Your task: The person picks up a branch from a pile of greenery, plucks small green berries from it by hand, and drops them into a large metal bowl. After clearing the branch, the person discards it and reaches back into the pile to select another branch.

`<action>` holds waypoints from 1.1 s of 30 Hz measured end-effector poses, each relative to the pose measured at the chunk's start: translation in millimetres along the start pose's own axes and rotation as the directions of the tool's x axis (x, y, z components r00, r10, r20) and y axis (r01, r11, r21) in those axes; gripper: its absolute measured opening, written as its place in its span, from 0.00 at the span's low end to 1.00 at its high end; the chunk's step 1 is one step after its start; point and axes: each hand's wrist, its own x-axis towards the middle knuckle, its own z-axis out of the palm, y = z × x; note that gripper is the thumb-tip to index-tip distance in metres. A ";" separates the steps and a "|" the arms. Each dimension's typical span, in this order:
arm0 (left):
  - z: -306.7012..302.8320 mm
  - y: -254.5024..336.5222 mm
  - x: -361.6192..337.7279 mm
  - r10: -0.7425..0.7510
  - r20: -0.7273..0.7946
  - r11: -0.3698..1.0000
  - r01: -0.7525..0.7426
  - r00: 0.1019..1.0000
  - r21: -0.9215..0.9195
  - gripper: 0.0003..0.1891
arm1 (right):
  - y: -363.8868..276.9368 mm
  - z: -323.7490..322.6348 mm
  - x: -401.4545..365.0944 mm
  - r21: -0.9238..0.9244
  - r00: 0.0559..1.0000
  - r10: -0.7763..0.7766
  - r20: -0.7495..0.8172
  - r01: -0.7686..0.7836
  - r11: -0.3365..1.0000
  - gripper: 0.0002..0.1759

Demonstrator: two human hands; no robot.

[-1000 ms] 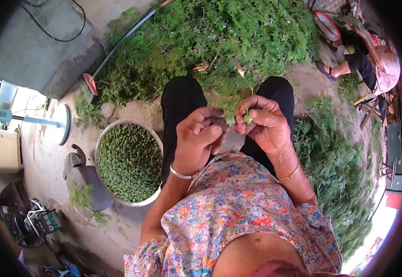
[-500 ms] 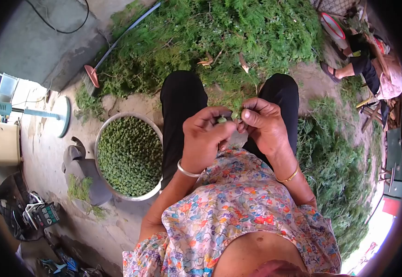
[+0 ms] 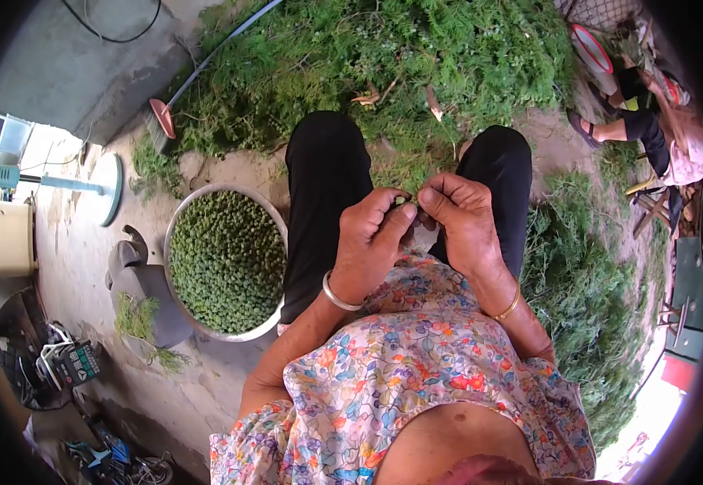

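My left hand (image 3: 374, 234) is closed in a pinch, thumb against fingers, over my lap. My right hand (image 3: 469, 225) is also pinched, its thumb tip close to the left one. Between the fingertips shows a small green sprig (image 3: 413, 201), mostly hidden by the fingers. Which hand bears more of it is hard to see. Left of my knee stands a round metal basin (image 3: 242, 335), filled with small green cones (image 3: 226, 259). Beyond my knees lies a large heap of leafy green branches (image 3: 327, 77).
More cut branches (image 3: 582, 299) lie to the right. On the left are a grey stool-like object (image 3: 157, 307) with sprigs on it, a teal fan (image 3: 107, 190) and a broom (image 3: 162, 121). Another person's leg (image 3: 612, 131) shows at far right, near a red-rimmed container (image 3: 592, 50).
My fingertips have drawn closer together, and less green shows between them. The view has shifted slightly. The basin and heaps look the same.
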 end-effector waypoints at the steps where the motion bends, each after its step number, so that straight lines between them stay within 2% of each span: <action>1: -2.8 3.0 0.5 -0.002 -0.004 1.000 0.002 1.000 -0.002 0.08 | -0.4 0.3 0.1 0.027 0.999 0.050 0.010 -0.050 0.998 0.07; 2: -7.0 9.6 1.6 -0.138 0.055 0.974 0.145 0.989 -0.173 0.09 | -1.6 1.4 -0.5 0.025 0.999 0.052 0.012 -0.053 0.998 0.07; 3: -9.8 13.2 3.6 -0.257 0.136 0.899 0.289 0.957 -0.330 0.10 | -3.6 2.8 -0.5 0.114 0.995 0.101 -0.002 -0.100 0.988 0.07; 4: -11.3 10.8 5.9 -0.258 0.133 0.898 0.288 0.957 -0.332 0.10 | -4.3 3.8 -0.3 0.204 0.988 0.151 -0.011 -0.146 0.968 0.08; 5: -13.9 5.9 7.8 -0.316 0.151 0.775 0.347 0.937 -0.528 0.11 | -3.2 3.0 0.8 0.202 0.988 0.155 -0.007 -0.150 0.968 0.08; 6: -17.0 1.3 9.2 -0.366 0.181 0.609 0.382 0.913 -0.696 0.12 | -1.6 0.4 2.6 0.276 0.991 0.130 0.034 -0.135 0.952 0.07; 7: -19.9 -3.2 9.9 -0.369 0.174 0.608 0.379 0.913 -0.697 0.12 | -0.5 -2.0 3.8 0.349 0.992 0.103 0.071 -0.122 0.929 0.07; 10: -28.3 -14.3 12.6 -0.323 0.237 0.392 0.357 0.916 -0.848 0.13 | -6.1 -4.6 7.7 0.398 0.994 0.069 0.090 -0.099 0.912 0.08; 11: -29.7 -14.7 13.2 -0.326 0.226 0.390 0.349 0.918 -0.852 0.13 | -5.7 -8.2 9.9 0.309 0.997 0.021 0.068 -0.041 0.950 0.06; 12: -29.8 -14.8 14.0 -0.304 0.212 0.377 0.322 0.929 -0.869 0.13 | -5.4 -9.7 12.3 0.306 0.997 0.029 0.076 -0.052 0.951 0.06; 14: -30.4 -14.3 14.4 -0.262 0.184 0.346 0.270 0.947 -0.899 0.14 | -5.2 -13.2 15.5 -0.129 0.993 -0.108 -0.056 0.100 0.987 0.06; 15: -32.0 -12.0 14.2 -0.264 0.178 0.341 0.264 0.948 -0.902 0.14 | -5.4 -20.3 16.1 -0.274 0.997 -0.061 -0.054 0.044 0.961 0.07; 16: -33.6 -8.9 14.0 -0.297 0.188 0.293 0.277 0.936 -0.915 0.13 | -2.2 -21.6 16.7 -0.279 0.997 -0.054 -0.049 0.039 0.960 0.07; 17: -35.2 -8.1 13.7 -0.329 0.201 0.243 0.289 0.923 -0.926 0.13 | 3.2 -22.5 17.1 -0.483 0.992 -0.110 -0.056 0.069 0.873 0.06; 18: -37.0 -13.6 13.0 -0.332 0.194 0.239 0.281 0.923 -0.929 0.13 | 6.9 -22.8 17.3 -0.663 0.985 -0.165 -0.048 0.093 0.743 0.05; 19: -41.3 -22.4 11.4 -0.324 0.178 0.271 0.271 0.929 -0.924 0.13 | 7.9 -23.9 16.9 -0.658 0.987 -0.155 -0.031 0.097 0.746 0.05; 21: -58.9 -30.9 8.2 -0.303 0.150 0.313 0.247 0.941 -0.917 0.11 | 12.1 -22.9 16.8 -0.822 0.968 -0.250 0.024 0.161 0.546 0.04; 22: -66.7 -27.8 6.7 -0.320 0.092 0.357 0.210 0.943 -0.910 0.10 | 14.9 -19.7 17.4 -0.744 0.982 -0.185 -0.040 0.094 0.662 0.04; 24: -94.9 -37.3 -3.5 -0.356 0.044 0.398 0.195 0.933 -0.897 0.09 | 24.0 -30.0 20.3 -0.748 0.988 0.078 -0.137 -0.155 0.645 0.03; 25: -111.0 -41.9 -10.7 -0.389 -0.010 0.422 0.169 0.921 -0.891 0.09 | 29.9 -29.8 21.3 -0.748 0.989 0.093 -0.115 -0.148 0.648 0.03; 26: -129.0 -45.9 -19.1 -0.421 -0.057 0.443 0.150 0.905 -0.884 0.10 | 36.9 -29.5 21.6 -0.778 0.999 0.021 -0.050 -0.052 0.626 0.03; 27: -145.2 -50.0 -26.2 -0.453 -0.196 0.533 0.088 0.870 -0.842 0.10 | 43.0 -29.2 22.0 -0.802 0.999 -0.050 0.013 0.040 0.596 0.03; 28: -161.2 -55.1 -33.4 -0.509 -0.361 0.599 0.021 0.781 -0.801 0.10 | 48.0 -28.8 22.4 -0.801 0.999 -0.038 0.020 0.039 0.597 0.03; 30: -211.9 -76.5 -54.6 -0.492 -0.496 0.753 0.064 0.715 -0.654 0.10 | 56.7 -27.9 24.9 -0.885 0.998 -0.059 0.017 0.043 0.464 0.04; 31: -232.1 -79.4 -61.0 -0.511 -0.598 0.786 0.055 0.618 -0.615 0.10 | 60.2 -30.0 26.7 -0.884 0.999 -0.045 0.023 0.041 0.466 0.04; 33: -287.0 -103.4 -77.8 -0.455 -0.715 0.866 0.079 0.531 -0.493 0.11 | 67.3 -33.4 32.0 -0.927 0.999 0.007 0.048 0.042 0.374 0.06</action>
